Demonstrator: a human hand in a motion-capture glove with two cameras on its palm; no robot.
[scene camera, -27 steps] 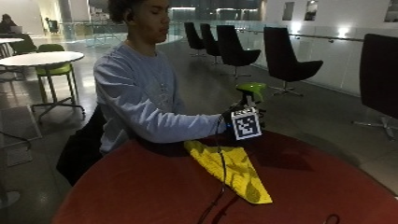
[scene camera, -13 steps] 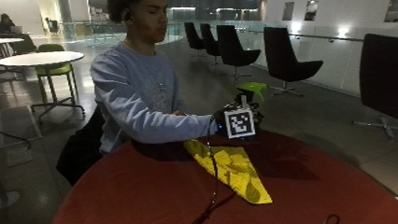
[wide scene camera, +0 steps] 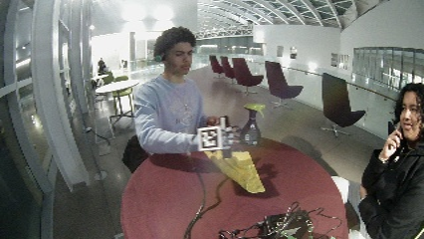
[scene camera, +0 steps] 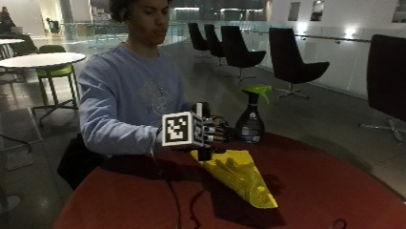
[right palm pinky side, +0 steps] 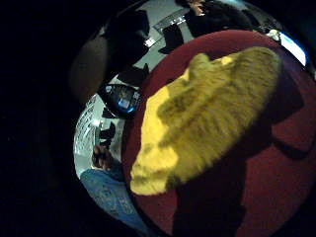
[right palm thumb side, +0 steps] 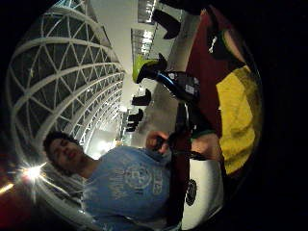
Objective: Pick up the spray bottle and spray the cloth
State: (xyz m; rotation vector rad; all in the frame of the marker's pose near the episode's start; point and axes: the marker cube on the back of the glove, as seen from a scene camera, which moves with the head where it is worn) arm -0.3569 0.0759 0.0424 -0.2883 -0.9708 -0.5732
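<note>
We see a person in a light blue sweatshirt (scene camera: 124, 102) sitting at a round dark red counter (scene camera: 329, 191). A yellow cloth (scene camera: 239, 176) lies on the counter in a long, crumpled shape, its narrow end pointing toward 5 o'clock in the outside view. The spray bottle (scene camera: 250, 119), dark with a green trigger head (scene camera: 257, 89), stands upright on the counter near its far edge, at about 1 o'clock from the cloth.

The gloved right hand (scene camera: 212, 133) is raised over the near end of the cloth, just beside the bottle at its 9 o'clock side. We cannot tell if the hands touch the bottle, and we cannot tell how the fingers of the right hand stand, because the glove is dark and partly hidden.

In the little finger side palm view the cloth (right palm pinky side: 207, 113) fills much of the picture, lying on the red counter (right palm pinky side: 276, 163). In the thumb side palm view the bottle (right palm thumb side: 175, 84) shows beside the cloth (right palm thumb side: 238, 120)
</note>
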